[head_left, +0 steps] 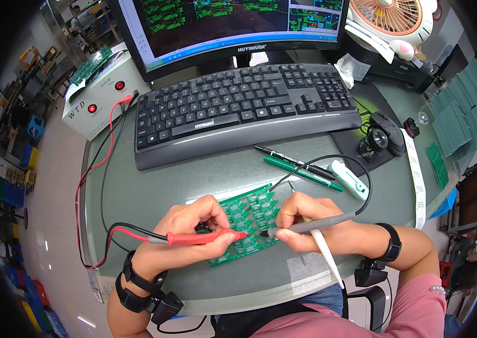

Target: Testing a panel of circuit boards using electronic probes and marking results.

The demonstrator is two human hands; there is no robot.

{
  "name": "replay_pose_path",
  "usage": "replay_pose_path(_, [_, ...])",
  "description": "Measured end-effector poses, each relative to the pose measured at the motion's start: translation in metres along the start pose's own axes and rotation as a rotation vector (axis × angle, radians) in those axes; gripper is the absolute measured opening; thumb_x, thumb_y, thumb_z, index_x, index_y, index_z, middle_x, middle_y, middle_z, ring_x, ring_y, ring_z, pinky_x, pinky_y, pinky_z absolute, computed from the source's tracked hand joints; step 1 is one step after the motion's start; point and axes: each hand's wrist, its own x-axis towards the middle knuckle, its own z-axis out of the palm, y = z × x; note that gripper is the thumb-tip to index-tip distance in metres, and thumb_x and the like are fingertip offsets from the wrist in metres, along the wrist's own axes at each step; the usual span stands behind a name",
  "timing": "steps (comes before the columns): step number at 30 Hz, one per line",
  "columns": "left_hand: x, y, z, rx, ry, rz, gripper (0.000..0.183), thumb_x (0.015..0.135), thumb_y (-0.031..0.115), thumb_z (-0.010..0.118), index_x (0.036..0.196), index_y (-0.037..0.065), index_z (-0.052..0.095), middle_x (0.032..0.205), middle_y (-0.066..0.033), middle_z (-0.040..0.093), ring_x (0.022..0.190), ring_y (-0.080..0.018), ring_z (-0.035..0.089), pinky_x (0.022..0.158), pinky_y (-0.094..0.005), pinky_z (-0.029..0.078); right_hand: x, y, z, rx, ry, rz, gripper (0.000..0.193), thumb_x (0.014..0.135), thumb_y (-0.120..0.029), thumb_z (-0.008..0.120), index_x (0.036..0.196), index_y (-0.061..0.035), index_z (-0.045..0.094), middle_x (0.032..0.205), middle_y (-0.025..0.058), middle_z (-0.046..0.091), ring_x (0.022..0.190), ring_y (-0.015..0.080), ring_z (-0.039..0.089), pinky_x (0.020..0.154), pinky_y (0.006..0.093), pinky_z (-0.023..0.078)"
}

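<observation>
A green circuit board panel (pixel 262 209) with several rows of small parts lies on the table between my hands. My left hand (pixel 185 225) is closed on a red test probe (pixel 193 239), whose tip points right over the board's middle. From the other side, my right hand (pixel 317 211) grips a grey-black test probe (pixel 323 223), its dark tip close to the red one. A slim white pen-like tool (pixel 327 256) is also tucked in the right hand, slanting down toward the table's near edge. Whether either probe tip touches the board I cannot tell.
Beyond the board sit pens (pixel 300 172), a light-green capped tool (pixel 348 179) and a black keyboard (pixel 244 107) below a monitor (pixel 238 42). Probe cables run to a white box (pixel 100 96) at the left. A mouse (pixel 388 132) and stacked green boards (pixel 458 118) are at the right.
</observation>
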Motion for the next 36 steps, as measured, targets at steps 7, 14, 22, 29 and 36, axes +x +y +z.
replay_pose_path(7, [-0.004, 0.005, 0.0, -0.041, -0.026, -0.01, 0.021, 0.084, 0.018, 0.068, 0.086, 0.003, 0.054, 0.075, -0.0043, 0.064, 0.067, -0.0087, 0.06, 0.06, -0.0237, 0.048, -0.003, -0.003, -0.001, 0.009, 0.007, -0.008, 0.021, 0.085, -0.011, 0.067, 0.086, -0.0058, 0.047, 0.075, 0.0045, 0.053, 0.063, 0.0145, 0.053, 0.055, 0.0294, 0.042])
replay_pose_path(14, [-0.012, -0.002, 0.003, -0.217, -0.012, -0.007, 0.02, 0.086, 0.012, 0.065, 0.099, 0.002, 0.054, 0.08, -0.0019, 0.062, 0.074, -0.0068, 0.058, 0.068, -0.0225, 0.047, -0.004, -0.009, -0.001, 0.15, 0.024, 0.101, 0.023, 0.088, -0.02, 0.065, 0.086, -0.0054, 0.048, 0.077, 0.001, 0.054, 0.066, 0.0092, 0.052, 0.059, 0.027, 0.043])
replay_pose_path(22, [-0.022, 0.007, -0.001, -0.295, -0.183, 0.031, 0.033, 0.085, 0.013, 0.061, 0.115, -0.001, 0.055, 0.081, -0.0016, 0.061, 0.072, -0.0058, 0.055, 0.064, -0.0225, 0.044, 0.067, -0.071, 0.01, -0.246, -0.161, 0.047, 0.027, 0.087, -0.027, 0.064, 0.091, -0.0043, 0.05, 0.072, 0.0101, 0.062, 0.066, 0.0208, 0.063, 0.059, 0.0342, 0.047])
replay_pose_path(29, [-0.018, -0.004, -0.016, -0.51, 0.166, 0.168, 0.032, 0.089, 0.03, 0.045, 0.071, 0.005, 0.054, 0.058, -0.0019, 0.05, 0.048, -0.0085, 0.044, 0.045, -0.0226, 0.034, 0.101, -0.089, 0.009, 0.072, 0.021, -0.032, 0.024, 0.098, -0.026, 0.053, 0.099, -0.0021, 0.055, 0.074, 0.0075, 0.065, 0.061, 0.0094, 0.058, 0.054, 0.025, 0.046])
replay_pose_path(36, [-0.012, -0.015, -0.045, -1.016, 0.729, 0.459, 0.03, 0.091, 0.03, 0.039, 0.071, 0.008, 0.044, 0.054, 0.0003, 0.037, 0.046, -0.01, 0.032, 0.044, -0.0248, 0.026, 0.117, -0.034, -0.028, -0.225, 0.213, -0.129, 0.02, 0.1, -0.02, 0.047, 0.093, -0.0028, 0.056, 0.09, 0.0095, 0.067, 0.086, 0.0177, 0.061, 0.081, 0.0316, 0.048])
